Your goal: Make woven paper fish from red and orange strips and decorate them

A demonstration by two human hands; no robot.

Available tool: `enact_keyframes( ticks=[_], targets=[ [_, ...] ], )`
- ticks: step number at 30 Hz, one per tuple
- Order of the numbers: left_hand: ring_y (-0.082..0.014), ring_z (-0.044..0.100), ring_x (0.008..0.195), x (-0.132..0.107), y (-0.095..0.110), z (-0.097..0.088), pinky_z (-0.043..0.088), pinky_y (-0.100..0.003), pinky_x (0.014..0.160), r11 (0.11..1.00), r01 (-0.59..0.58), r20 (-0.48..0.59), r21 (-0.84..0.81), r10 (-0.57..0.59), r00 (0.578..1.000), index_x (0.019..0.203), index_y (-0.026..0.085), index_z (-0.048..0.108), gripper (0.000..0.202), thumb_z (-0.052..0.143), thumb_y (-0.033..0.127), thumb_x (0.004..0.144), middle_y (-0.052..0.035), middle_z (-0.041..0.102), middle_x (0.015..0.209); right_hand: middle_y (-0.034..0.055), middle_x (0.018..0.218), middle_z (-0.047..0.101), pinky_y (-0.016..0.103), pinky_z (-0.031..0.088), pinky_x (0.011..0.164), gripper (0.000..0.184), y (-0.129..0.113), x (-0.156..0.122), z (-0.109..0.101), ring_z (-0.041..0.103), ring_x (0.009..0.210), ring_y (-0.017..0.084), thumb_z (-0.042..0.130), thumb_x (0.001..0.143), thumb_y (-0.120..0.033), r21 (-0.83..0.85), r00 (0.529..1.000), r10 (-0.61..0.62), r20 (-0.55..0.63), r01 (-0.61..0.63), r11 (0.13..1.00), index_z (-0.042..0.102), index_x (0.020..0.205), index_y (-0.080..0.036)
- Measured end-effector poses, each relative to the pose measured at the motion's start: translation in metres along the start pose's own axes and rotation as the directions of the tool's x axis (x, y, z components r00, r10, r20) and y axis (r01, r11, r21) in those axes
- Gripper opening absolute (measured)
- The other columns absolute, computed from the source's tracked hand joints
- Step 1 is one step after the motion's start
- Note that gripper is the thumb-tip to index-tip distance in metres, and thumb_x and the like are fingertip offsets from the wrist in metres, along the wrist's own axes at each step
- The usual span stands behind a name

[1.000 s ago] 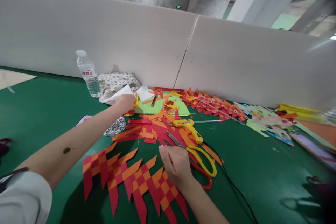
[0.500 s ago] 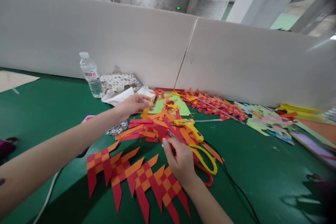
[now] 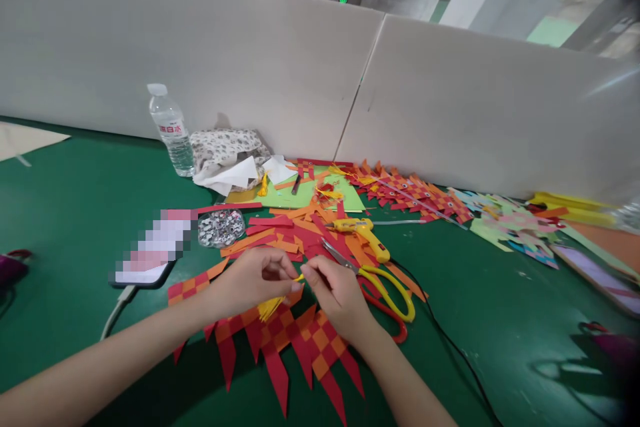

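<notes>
A small yellow tassel (image 3: pixel 271 307) hangs between my hands, its strands pointing down to the left. My left hand (image 3: pixel 260 278) pinches it near its top. My right hand (image 3: pixel 339 291) has thumb and forefinger closed at the tassel's cord end, close to the left fingertips. Beneath both hands lie woven red-and-orange paper shapes (image 3: pixel 320 343) with pointed strips, partly covered by my left hand and forearm. Scissors (image 3: pixel 385 285) with yellow and red handles lie just right of my right hand, blades pointing away. Beyond them rests a yellow glue gun (image 3: pixel 369 239).
Red and orange paper strips (image 3: pixel 310 230) are heaped ahead. Left are a phone (image 3: pixel 155 250), a pack of googly eyes (image 3: pixel 221 227) and a water bottle (image 3: pixel 175 137). Finished woven pieces (image 3: pixel 410 192) lie by the white partition (image 3: pixel 250 67). A black cord (image 3: pixel 450 347) runs along the right.
My left hand has drawn back from the green paper towards me, bringing the tassel to my right hand. Both hands now meet at the tassel, above the woven shapes.
</notes>
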State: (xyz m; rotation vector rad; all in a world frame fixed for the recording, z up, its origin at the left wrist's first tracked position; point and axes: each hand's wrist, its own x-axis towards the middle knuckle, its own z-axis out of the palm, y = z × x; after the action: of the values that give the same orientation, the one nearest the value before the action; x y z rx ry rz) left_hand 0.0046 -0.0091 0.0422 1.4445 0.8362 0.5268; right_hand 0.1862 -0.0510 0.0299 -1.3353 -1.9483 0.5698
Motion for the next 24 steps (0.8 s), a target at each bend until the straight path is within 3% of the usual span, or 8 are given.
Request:
enact_keyframes(
  ticks=[8, 13, 18, 21, 24],
  targets=[
    [-0.0098, 0.059, 0.057, -0.012, -0.016, -0.003, 0.046, -0.023, 0.06, 0.989, 0.101, -0.002, -0.106, -0.102, 0.995, 0.084, 0.016, 0.06, 0.022, 0.067, 0.035, 0.075, 0.0011, 0.067, 0.069, 0.0023, 0.075, 0.061, 0.022, 0.039, 0.06, 0.021, 0.002, 0.002, 0.008, 0.056, 0.069, 0.014, 0.038, 0.095, -0.025, -0.219, 0.984, -0.144, 0.108, 0.165, 0.962, 0.056, 0.085, -0.02],
    [-0.0084, 0.054, 0.057, -0.013, -0.014, -0.006, 0.044, -0.021, 0.056, 0.995, 0.074, 0.043, -0.065, -0.071, 0.997, 0.087, 0.016, 0.062, 0.024, 0.063, 0.038, 0.078, 0.0018, 0.063, 0.069, 0.0045, 0.072, 0.06, 0.025, 0.04, 0.061, 0.027, 0.004, -0.001, 0.016, 0.056, 0.067, 0.016, 0.032, 0.095, -0.019, -0.332, 0.953, -0.298, 0.054, 0.299, 0.895, 0.056, 0.084, -0.016],
    [-0.0074, 0.051, 0.054, -0.012, -0.009, -0.005, 0.041, -0.02, 0.053, 0.977, 0.132, 0.047, -0.17, -0.126, 0.991, 0.09, 0.014, 0.064, 0.03, 0.067, 0.039, 0.074, 0.0003, 0.063, 0.069, 0.0032, 0.072, 0.061, 0.023, 0.042, 0.061, 0.027, 0.006, 0.0, 0.009, 0.057, 0.066, 0.014, 0.033, 0.095, -0.021, -0.262, 0.979, -0.199, -0.041, 0.181, 0.948, 0.056, 0.082, -0.018],
    [-0.0068, 0.05, 0.051, -0.012, -0.012, -0.003, 0.04, -0.02, 0.05, 0.941, 0.187, 0.018, -0.281, -0.189, 0.982, 0.087, 0.013, 0.063, 0.031, 0.07, 0.04, 0.071, -0.0001, 0.063, 0.067, 0.0023, 0.071, 0.061, 0.023, 0.041, 0.06, 0.025, 0.008, 0.006, -0.009, 0.057, 0.065, 0.014, 0.035, 0.095, -0.026, -0.256, 0.986, -0.081, -0.143, 0.042, 0.966, 0.056, 0.084, -0.018],
    [-0.0059, 0.049, 0.05, -0.012, -0.015, -0.002, 0.041, -0.02, 0.051, 0.911, 0.192, 0.01, -0.364, -0.202, 0.979, 0.086, 0.014, 0.062, 0.029, 0.071, 0.037, 0.072, 0.0001, 0.064, 0.068, -0.0014, 0.059, 0.053, 0.024, 0.037, 0.053, 0.027, 0.007, 0.006, -0.03, 0.05, 0.052, 0.012, 0.041, 0.092, -0.03, -0.36, 0.983, 0.038, -0.182, -0.102, 0.927, 0.052, 0.069, -0.02]
  ],
)
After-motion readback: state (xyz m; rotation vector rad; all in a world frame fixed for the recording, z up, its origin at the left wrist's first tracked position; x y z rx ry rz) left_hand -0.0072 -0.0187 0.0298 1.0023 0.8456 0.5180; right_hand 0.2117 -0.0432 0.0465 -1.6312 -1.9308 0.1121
